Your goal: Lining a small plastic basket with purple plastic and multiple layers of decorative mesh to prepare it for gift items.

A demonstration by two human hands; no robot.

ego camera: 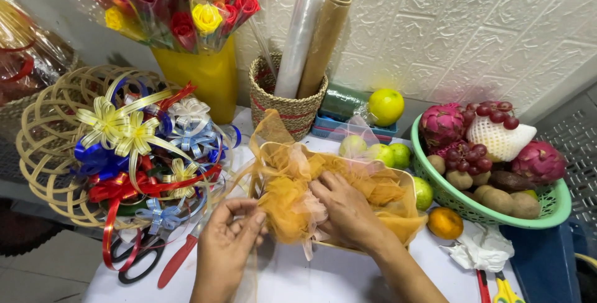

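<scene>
We begin with the white worktop [323, 278], which carries everything. At nine o'clock a woven cane basket [43, 147] lies tipped on its side, spilling ribbon bows [134, 147] in yellow, blue, red and silver toward us, so any one is easy to pick. At three o'clock a green plastic basket [547, 213] heaps dragon fruit, red grapes and brown fruit, kept together beside the work. At twelve o'clock a yellow vase [208, 76] props wrapped paper roses, and beside it a small wicker pot [289, 107] holds two rolls [311, 41] upright against the wall, out of the way.

In the middle sits the orange mesh fabric [348, 185], draped over a pale basket whose rim just shows; green citrus [392, 153] lies behind it.

Our right hand [348, 213] lies flat on the mesh, fingers spread and pressing, seemingly to pin the gathered folds; we cannot tell whether it grips anything beneath. Our left hand [233, 231], at seven o'clock, is half closed, fingertips pinching a loose edge of the same mesh and drawing it out.

Red-handled scissors [177, 259] rest just left of that hand, an orange fruit [444, 222] at four o'clock.
</scene>
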